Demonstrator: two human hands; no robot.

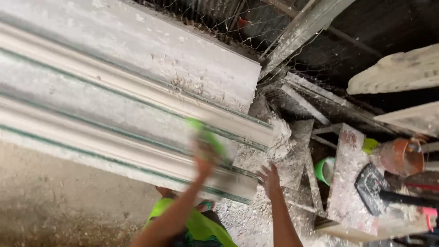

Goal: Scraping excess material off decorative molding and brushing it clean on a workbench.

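Observation:
Long white plaster moulding strips (137, 114) with green edges run from the left to the middle of the view. My left hand (203, 160) is motion-blurred over the lowest strip and is closed on a blurred green object (206, 134) whose kind I cannot make out. My right hand (270, 179) is beside the strips' end, fingers spread and holding nothing, just above plaster rubble (256, 219). A lump of wet plaster (280, 137) clings to the strips' end.
A plaster-crusted plank (346, 183) stands to the right, with a green cup (323, 170) beside it. Farther right are a dusty orange bucket (401, 157) and a black flat tool (369, 186). White plaster slabs (398, 71) lie at the upper right.

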